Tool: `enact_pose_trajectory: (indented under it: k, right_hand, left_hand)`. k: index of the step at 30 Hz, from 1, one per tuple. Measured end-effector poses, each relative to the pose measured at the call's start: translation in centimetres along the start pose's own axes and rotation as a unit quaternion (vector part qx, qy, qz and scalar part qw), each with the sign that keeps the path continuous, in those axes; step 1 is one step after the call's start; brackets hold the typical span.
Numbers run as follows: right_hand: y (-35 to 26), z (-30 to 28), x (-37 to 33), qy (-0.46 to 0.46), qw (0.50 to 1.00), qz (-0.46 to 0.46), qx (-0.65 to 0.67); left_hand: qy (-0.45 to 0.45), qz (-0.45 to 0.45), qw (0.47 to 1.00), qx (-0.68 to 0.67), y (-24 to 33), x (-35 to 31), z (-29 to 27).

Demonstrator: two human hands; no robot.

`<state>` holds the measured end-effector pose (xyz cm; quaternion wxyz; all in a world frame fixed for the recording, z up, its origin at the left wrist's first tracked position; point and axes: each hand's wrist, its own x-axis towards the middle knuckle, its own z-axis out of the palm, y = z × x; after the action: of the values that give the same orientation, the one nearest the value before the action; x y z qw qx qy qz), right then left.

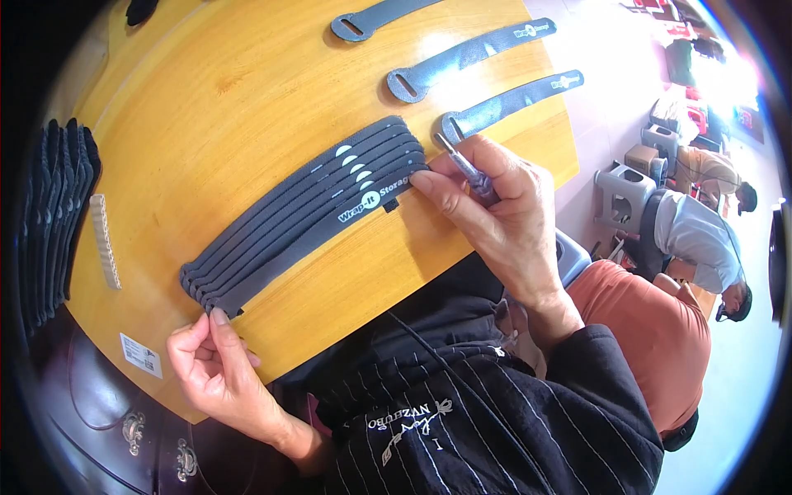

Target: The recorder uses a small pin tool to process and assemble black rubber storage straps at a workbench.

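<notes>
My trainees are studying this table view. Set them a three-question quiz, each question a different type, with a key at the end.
1. Multiple choice: besides touching the stack of straps, what does the right hand hold?
A) The cardboard strip
B) A slim tool with a metal tip
C) The white label

2. True or false: the left hand touches nothing.

3. Count: how many loose slotted straps show on the table beyond the stack?

Key:
1. B
2. False; it pinches the stack's left end.
3. Three, one of them cut off by the picture's edge.
</notes>
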<state>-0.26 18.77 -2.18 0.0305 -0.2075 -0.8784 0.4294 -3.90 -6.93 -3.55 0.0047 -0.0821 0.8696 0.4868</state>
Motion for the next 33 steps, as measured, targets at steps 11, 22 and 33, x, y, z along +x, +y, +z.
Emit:
enact_pose_trajectory:
  k: [11, 22, 33]
  right_hand:
    - [-0.28, 0.33, 0.15, 0.004, 1.000, 0.018, 0.006]
    - [-0.58, 0.21, 0.24, -0.001, 1.000, 0.022, 0.000]
    - [-0.66, 0.38, 0.38, 0.008, 1.000, 0.018, 0.016]
  left_hand:
    - [0.007, -0.005, 1.000, 0.001, -0.16, 0.06, -0.08]
    - [0.003, 0.008, 1.000, 0.010, -0.15, 0.09, -0.14]
    - [-0.002, 0.002, 1.000, -0.006, 0.06, 0.15, -0.06]
